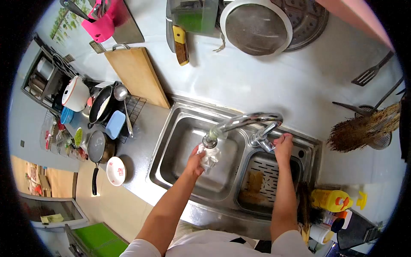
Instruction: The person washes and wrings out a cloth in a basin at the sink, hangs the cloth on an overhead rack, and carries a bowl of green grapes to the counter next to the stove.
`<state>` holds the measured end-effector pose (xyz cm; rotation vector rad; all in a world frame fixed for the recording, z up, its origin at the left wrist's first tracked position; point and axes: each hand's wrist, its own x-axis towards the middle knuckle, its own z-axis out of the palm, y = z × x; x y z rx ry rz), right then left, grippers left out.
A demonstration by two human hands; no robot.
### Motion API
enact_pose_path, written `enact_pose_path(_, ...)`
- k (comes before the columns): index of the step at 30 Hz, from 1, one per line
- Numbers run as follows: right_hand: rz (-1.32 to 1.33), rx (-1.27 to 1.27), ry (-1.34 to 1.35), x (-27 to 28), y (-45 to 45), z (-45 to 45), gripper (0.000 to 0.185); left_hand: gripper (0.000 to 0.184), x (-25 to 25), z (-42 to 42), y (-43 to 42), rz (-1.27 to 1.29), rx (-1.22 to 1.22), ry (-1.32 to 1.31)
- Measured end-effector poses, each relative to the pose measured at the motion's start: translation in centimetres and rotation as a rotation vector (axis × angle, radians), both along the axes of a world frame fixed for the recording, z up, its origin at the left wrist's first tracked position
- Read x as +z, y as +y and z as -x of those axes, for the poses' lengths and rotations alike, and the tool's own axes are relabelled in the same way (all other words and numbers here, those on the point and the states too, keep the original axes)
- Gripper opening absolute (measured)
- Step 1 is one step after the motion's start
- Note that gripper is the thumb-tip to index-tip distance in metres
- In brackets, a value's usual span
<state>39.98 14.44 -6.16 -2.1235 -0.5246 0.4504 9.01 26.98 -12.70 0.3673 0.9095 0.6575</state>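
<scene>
My left hand (pixel 196 162) is closed on a crumpled white cloth (pixel 209 158), held just below the spout over the large sink basin (pixel 180 128). The chrome faucet (pixel 248 121) arches over to that spout. Beside the faucet's base, my right hand (pixel 283 147) has its fingers curled at the faucet handle (pixel 269 147); its exact grip is partly hidden. Below my right forearm lies the smaller basin (pixel 272 201) with a slotted drain tray, where a brownish sponge-like piece (pixel 255 181) rests.
To the left are a white bowl (pixel 116 171), a frying pan (pixel 97 147), a blue container (pixel 115 124) and a leaning cutting board (pixel 137 75). A yellow bottle (pixel 329 200) stands at right. On the wall hang a sieve (pixel 257 30) and a straw brush (pixel 364 128).
</scene>
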Motion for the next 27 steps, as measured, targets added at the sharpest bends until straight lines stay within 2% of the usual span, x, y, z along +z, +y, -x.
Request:
enact_pose_path(1, -0.038, -0.010, -0.102, -0.1, -0.1, 0.5, 0.015, 0.047, 0.0, -0.2, 0.5, -0.020, -0.001, -0.012)
enact_pose_path(5, -0.140, -0.010, -0.110, -0.1, -0.5, 1.4, 0.008, 0.055, -0.7, -1.0, 2.1, -0.056, -0.012, -0.006)
enact_pose_path(11, -0.185, -0.060, -0.166, -2.2, -1.5, 1.7, 0.013, 0.054, -2.5, -2.3, 3.5, -0.128, -0.040, 0.011)
enact_pose_path(13, -0.184, -0.083, -0.167, -2.1, -1.7, 2.1, 0.014, 0.053, -1.0, -2.7, 3.3, -0.080, -0.029, 0.020)
enact_pose_path(16, -0.251, -0.136, -0.023, -0.7, -1.8, 3.5, 0.017, 0.050, -1.5, -2.9, 3.6, -0.038, -0.025, 0.037)
enact_pose_path(18, -0.179, -0.222, -0.161, 1.1, -2.2, 6.1, 0.023, 0.049, -2.2, -2.7, 3.6, -0.038, -0.029, 0.042)
enact_pose_path(20, -0.446, -0.177, -0.537, -1.4, -2.8, 8.3, 0.029, 0.047, -2.4, -2.6, 3.5, -0.024, -0.016, 0.062)
enact_pose_path(22, -0.592, 0.086, -0.399, -4.7, -2.1, 11.5, 0.029, 0.046, -4.3, -2.3, 3.3, -0.016, -0.017, 0.023)
enact_pose_path(24, -0.362, 0.352, -0.266, -4.0, 1.0, 15.7, 0.029, 0.045, -5.0, -1.8, 2.9, -0.009, -0.023, -0.008)
enact_pose_path(26, -0.435, 0.290, 0.182, -10.6, 5.2, 17.9, 0.028, 0.046, -4.3, -1.6, 2.6, 0.023, -0.075, -0.027)
enact_pose_path(27, -0.438, 0.294, 0.184, -12.6, 6.9, 18.3, 0.028, 0.038, -4.5, -1.5, 2.4, -0.023, -0.100, -0.024)
